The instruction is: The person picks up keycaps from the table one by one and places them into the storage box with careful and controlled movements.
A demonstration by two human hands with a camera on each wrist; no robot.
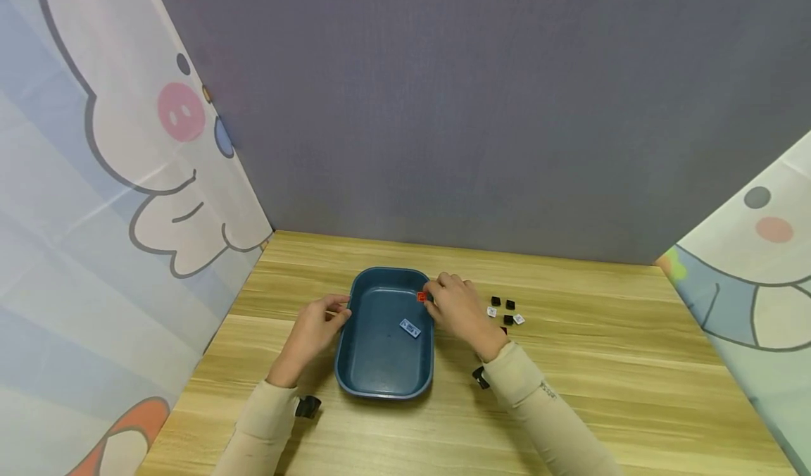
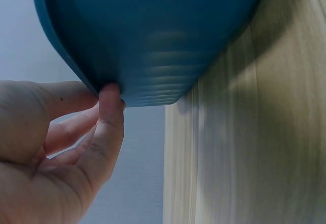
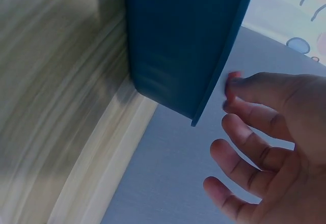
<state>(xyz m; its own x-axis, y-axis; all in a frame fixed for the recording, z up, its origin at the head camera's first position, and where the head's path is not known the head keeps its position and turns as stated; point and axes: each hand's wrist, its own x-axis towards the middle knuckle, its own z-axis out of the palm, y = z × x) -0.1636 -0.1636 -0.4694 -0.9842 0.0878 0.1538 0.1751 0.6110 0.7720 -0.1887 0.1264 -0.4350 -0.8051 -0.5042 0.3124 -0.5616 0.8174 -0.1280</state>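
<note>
A dark blue rectangular tray [image 1: 384, 394] with rounded corners stands on the wooden table. At its left rim, my left hand [image 1: 319, 326] pinches the edge between thumb and fingers; the left wrist view shows the fingertips [image 2: 110, 94] on the rim. Over the right rim, near the far corner, my right hand [image 1: 457, 308] holds a small red keycap [image 1: 422, 296] between thumb and forefinger. The right wrist view shows the red keycap [image 3: 234, 79] mostly covered by the thumb, with the other fingers spread. Inside the tray lies a light blue, longer keycap [image 1: 410, 328] with dark marks.
Right of the tray are several loose keycaps, among them a black keycap [image 1: 496, 301] and a white keycap [image 1: 491, 312]; one is partly hidden by the right wrist. Behind the table [image 1: 602, 349] rises a grey panel [image 1: 443, 110]. Cartoon-printed curtains [image 1: 95, 251] hang on both sides.
</note>
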